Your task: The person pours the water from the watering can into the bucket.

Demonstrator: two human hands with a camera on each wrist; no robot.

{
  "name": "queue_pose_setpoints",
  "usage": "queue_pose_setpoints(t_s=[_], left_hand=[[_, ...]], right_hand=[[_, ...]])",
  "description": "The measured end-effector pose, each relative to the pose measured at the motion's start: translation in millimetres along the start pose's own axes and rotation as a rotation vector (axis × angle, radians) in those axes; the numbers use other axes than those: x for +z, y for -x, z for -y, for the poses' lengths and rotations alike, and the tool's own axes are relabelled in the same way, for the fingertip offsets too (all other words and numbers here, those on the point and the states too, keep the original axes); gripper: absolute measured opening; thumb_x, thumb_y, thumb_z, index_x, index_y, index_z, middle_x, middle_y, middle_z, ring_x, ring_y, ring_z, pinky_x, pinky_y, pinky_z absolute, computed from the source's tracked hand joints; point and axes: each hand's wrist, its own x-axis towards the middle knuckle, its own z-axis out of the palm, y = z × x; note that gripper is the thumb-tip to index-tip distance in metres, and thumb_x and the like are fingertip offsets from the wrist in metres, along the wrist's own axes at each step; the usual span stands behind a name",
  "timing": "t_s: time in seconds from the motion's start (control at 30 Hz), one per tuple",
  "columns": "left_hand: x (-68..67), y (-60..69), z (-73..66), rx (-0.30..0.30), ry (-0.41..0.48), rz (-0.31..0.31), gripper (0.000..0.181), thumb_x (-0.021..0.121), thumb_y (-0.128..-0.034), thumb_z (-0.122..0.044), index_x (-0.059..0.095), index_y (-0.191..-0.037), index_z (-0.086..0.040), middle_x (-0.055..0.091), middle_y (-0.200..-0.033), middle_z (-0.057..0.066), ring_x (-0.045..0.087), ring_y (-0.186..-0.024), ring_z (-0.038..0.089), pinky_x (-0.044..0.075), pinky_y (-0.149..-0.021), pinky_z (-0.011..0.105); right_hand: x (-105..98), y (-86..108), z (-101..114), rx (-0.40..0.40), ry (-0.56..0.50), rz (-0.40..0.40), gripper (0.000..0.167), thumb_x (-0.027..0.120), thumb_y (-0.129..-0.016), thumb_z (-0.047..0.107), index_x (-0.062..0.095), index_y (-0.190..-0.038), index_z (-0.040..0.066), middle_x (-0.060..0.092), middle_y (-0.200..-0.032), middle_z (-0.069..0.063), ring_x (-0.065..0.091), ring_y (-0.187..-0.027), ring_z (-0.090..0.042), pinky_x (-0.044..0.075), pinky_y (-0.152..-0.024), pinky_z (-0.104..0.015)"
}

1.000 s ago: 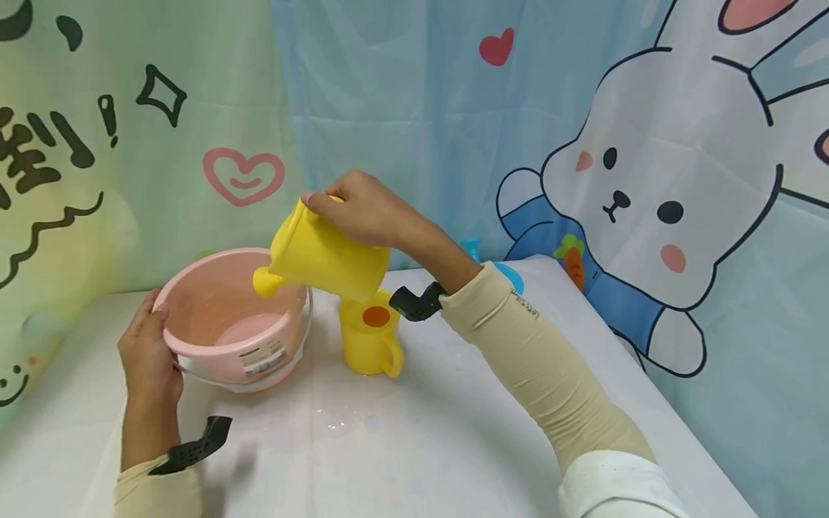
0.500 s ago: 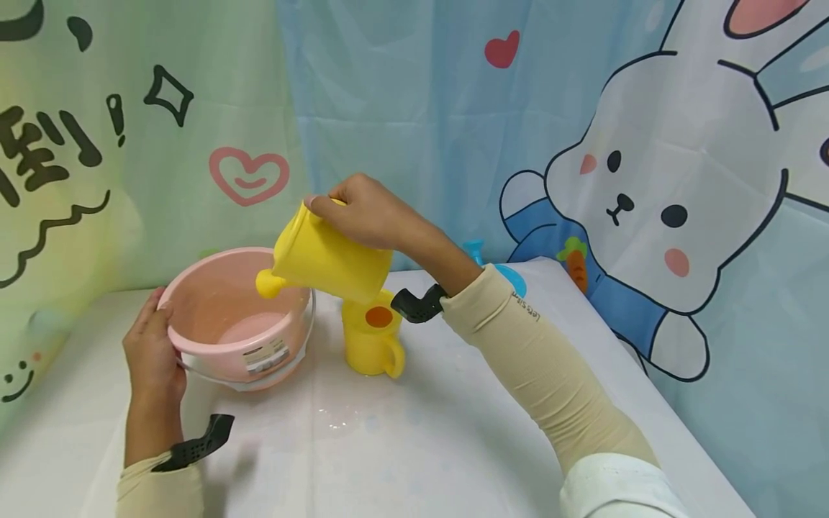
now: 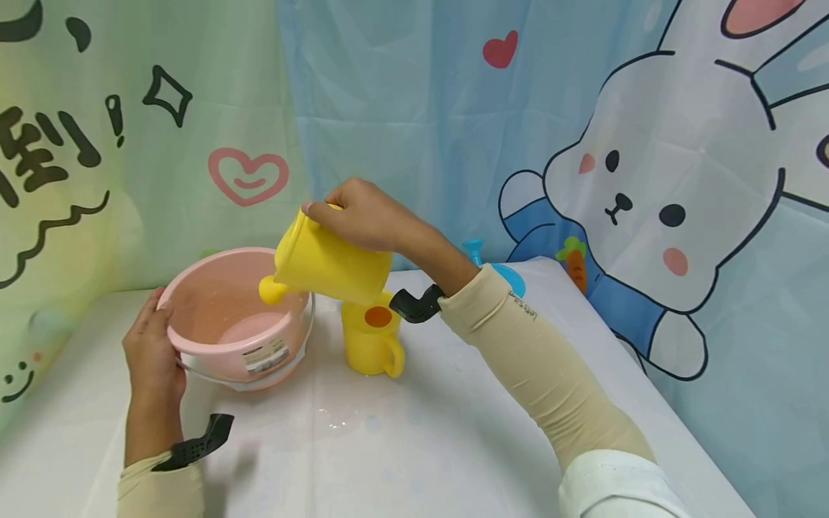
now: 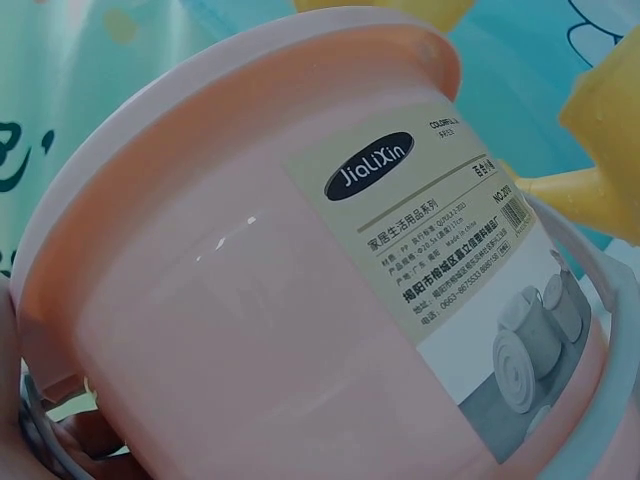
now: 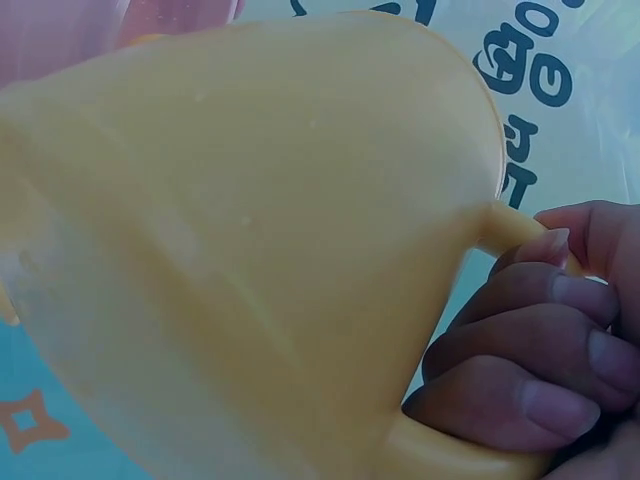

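In the head view my right hand [image 3: 365, 216] grips the handle of a yellow watering can [image 3: 333, 259], held tilted in the air with its round spout head down at the bucket's right side. The right wrist view shows the curled fingers [image 5: 510, 400] around that handle, beside the can's body [image 5: 260, 230]. My left hand [image 3: 155, 352] holds the left side of a pink bucket [image 3: 214, 360], thumb at the rim. The bucket's label [image 4: 420, 230] faces the left wrist camera. Below the raised can, a second yellow watering can [image 3: 363, 352] stands upright with an orange spot on it.
A blue watering can [image 3: 510, 277] sits at the back, partly behind my right forearm. Small wet drops [image 3: 337, 417] lie on the white tabletop [image 3: 388, 460]. A printed curtain [image 3: 382, 108] hangs behind the table. The bucket's pale handle [image 3: 309, 324] hangs down.
The raised watering can has sunk very slightly with my right hand. The left hand and bucket keep their place; the head view has shifted a little.
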Motion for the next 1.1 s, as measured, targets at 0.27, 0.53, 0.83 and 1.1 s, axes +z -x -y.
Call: queue_pose_setpoints(t_s=[0.27,0.53,0.83,1.1], left_hand=[[-2.5,-2.4,1.1,0.001,-0.010,0.010,0.048,0.050,-0.1025,-0.023,0.041,-0.149,-0.020,0.032,-0.155,0.000,0.040,-0.135,0.018,0.043,-0.093,0.022],[-2.7,-2.7,0.2,0.005,-0.013,0.018,0.048,0.049,-0.1027,-0.024,0.040,-0.150,-0.021,0.031,-0.155,0.000,0.038,-0.136,0.018,0.040,-0.097,0.023],[-2.8,-2.0,0.7,0.001,-0.013,0.017,0.048,0.051,-0.1021,-0.025,0.041,-0.149,-0.022,0.033,-0.155,0.000,0.040,-0.135,0.018,0.044,-0.091,0.022],[-2.5,-1.8,0.5,0.004,-0.013,0.017,0.048,0.050,-0.1025,-0.024,0.041,-0.149,-0.020,0.033,-0.155,0.000,0.040,-0.135,0.019,0.043,-0.093,0.022]], right_hand=[[1.4,-2.5,2.1,-0.013,0.020,0.006,0.050,0.049,-0.102,0.037,0.046,-0.060,0.009,0.037,-0.058,-0.004,0.047,-0.054,-0.018,0.040,-0.052,-0.025],[1.4,-2.1,2.4,-0.011,0.020,0.014,0.050,0.049,-0.102,0.037,0.045,-0.060,0.010,0.036,-0.058,-0.004,0.045,-0.054,-0.018,0.039,-0.051,-0.025],[3.3,-4.8,-1.1,-0.009,0.013,0.019,0.051,0.048,-0.102,0.039,0.044,-0.060,0.009,0.033,-0.058,-0.003,0.043,-0.053,-0.018,0.038,-0.051,-0.025],[3.5,-3.3,-3.4,-0.020,0.006,0.010,0.050,0.049,-0.102,0.036,0.043,-0.060,0.010,0.031,-0.058,-0.004,0.041,-0.053,-0.018,0.038,-0.052,-0.026]])
